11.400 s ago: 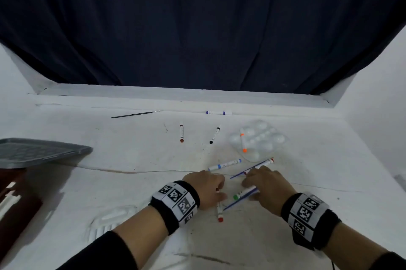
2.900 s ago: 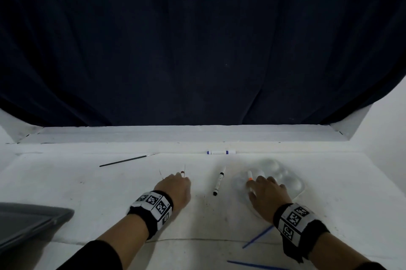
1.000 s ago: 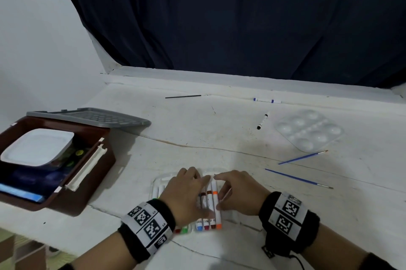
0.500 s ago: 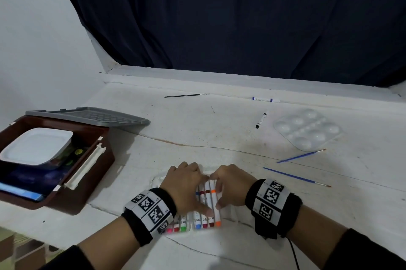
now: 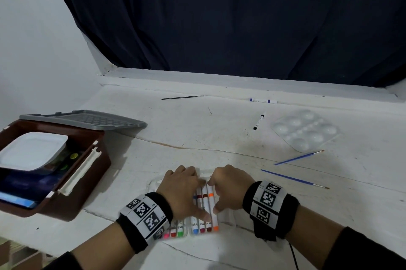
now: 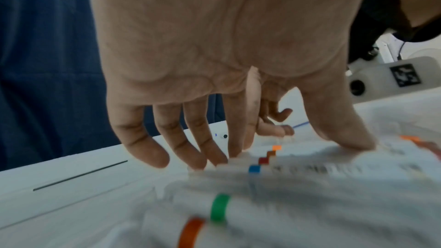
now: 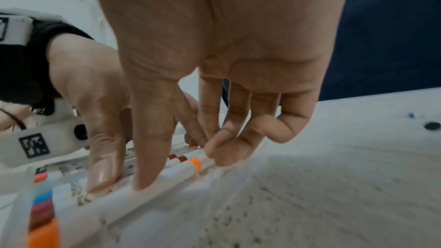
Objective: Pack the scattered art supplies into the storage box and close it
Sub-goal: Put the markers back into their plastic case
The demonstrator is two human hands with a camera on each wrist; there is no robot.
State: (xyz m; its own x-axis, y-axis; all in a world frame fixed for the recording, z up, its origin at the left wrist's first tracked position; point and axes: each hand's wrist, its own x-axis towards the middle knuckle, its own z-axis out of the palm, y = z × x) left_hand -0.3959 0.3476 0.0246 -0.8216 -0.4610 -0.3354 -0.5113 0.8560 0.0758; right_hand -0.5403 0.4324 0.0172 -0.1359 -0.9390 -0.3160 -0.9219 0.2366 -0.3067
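A clear marker tray (image 5: pixel 228 217) lies near the table's front edge with a row of white markers (image 5: pixel 198 227) in it. My left hand (image 5: pixel 182 188) lies flat over the row, its straight fingers (image 6: pixel 210 156) and thumb pressing down on the barrels. My right hand (image 5: pixel 229 186) is beside it, with thumb (image 7: pixel 148 173) and curled fingertips on the orange marker (image 5: pixel 212 212) at the row's right end. The brown storage box (image 5: pixel 66 195) stands open at the left, its grey lid (image 5: pixel 87 118) tipped back and a white palette (image 5: pixel 33 151) inside.
On the table beyond lie a clear palette (image 5: pixel 305 132), two blue brushes (image 5: pixel 298 156) (image 5: pixel 294 179), a black-capped marker (image 5: pixel 258 121), a blue marker (image 5: pixel 262 100) and a black brush (image 5: pixel 182 97). A dark curtain hangs behind.
Both hands have stayed on the marker tray. The right wrist has drawn in closer to the left hand, and the orange marker now lies level with the row.
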